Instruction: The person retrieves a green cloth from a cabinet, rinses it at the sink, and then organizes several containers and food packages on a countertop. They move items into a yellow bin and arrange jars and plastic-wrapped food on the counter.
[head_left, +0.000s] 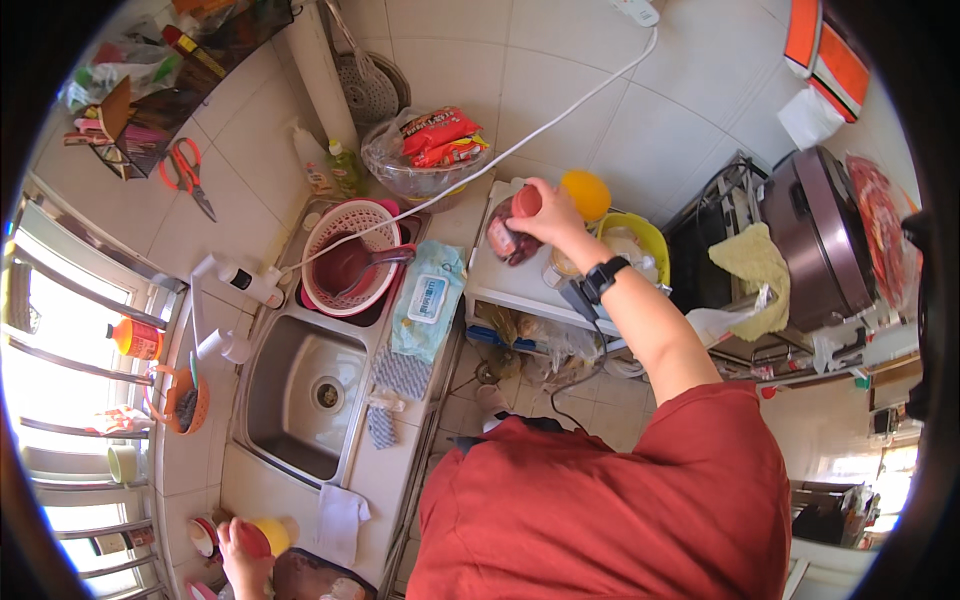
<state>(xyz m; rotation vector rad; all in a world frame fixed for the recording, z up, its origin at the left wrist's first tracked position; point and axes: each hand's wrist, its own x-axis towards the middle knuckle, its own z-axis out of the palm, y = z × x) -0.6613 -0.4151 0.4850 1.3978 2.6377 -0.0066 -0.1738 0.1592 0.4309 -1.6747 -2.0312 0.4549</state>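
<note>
My right hand (551, 214), at the end of the outstretched arm, grips the red lid of a clear jar with dark red contents (504, 238). The jar is over the white cabinet top (495, 282), tilted; whether it rests there I cannot tell. At the bottom left, my left hand (244, 561) has its fingers on the red lid of a yellow container (276, 534), beside a dark tray (304, 570). Close to my right hand are a yellow-orange round object (586, 195), a lime-green basin (656, 244) and a lidded jar (556, 271).
A steel sink (300, 397) lies left of centre, with a white colander (322, 225) holding a dark red ladle beyond it. A wet-wipes pack (429, 300) lies beside them. A white cable (555, 120) crosses above the counter. Right stands a rice cooker (817, 240).
</note>
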